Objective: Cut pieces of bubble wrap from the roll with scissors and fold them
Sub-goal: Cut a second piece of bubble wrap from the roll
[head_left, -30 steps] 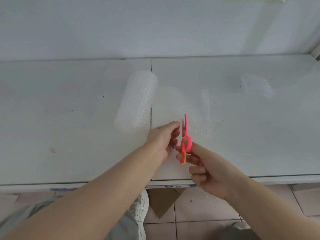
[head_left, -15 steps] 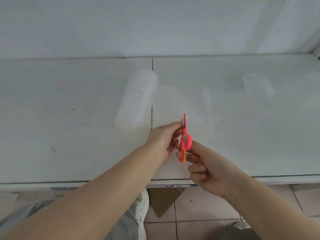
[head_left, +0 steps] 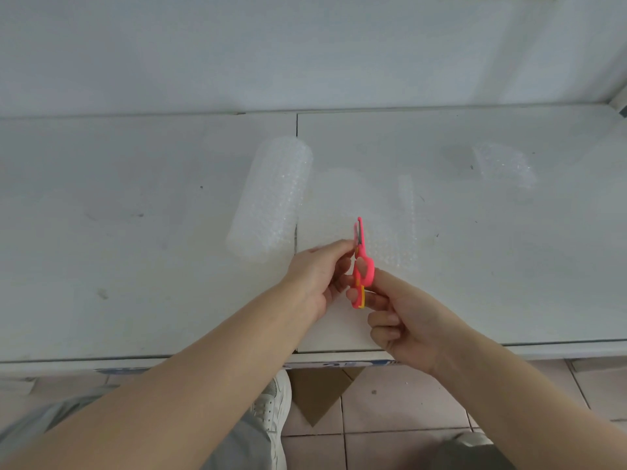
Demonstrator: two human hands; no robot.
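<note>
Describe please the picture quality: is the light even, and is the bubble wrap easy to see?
Head view: the light is soft and even, with only faint shadows on the table. The bubble wrap roll and the cut piece are clear plastic on white, so their edges are weak. The pink scissors stand out. The wide lens bends the table edge slightly.

A single head-worn wide-angle camera looks forward and steeply down from above the person's shoulders. It faces the white desk [head_left: 135, 266] and the wall [head_left: 305, 45] behind it, close enough that both forearms fill the lower frame. The tiled floor [head_left: 390, 412] and a white shoe [head_left: 271, 408] show beneath the desk's near edge.
</note>
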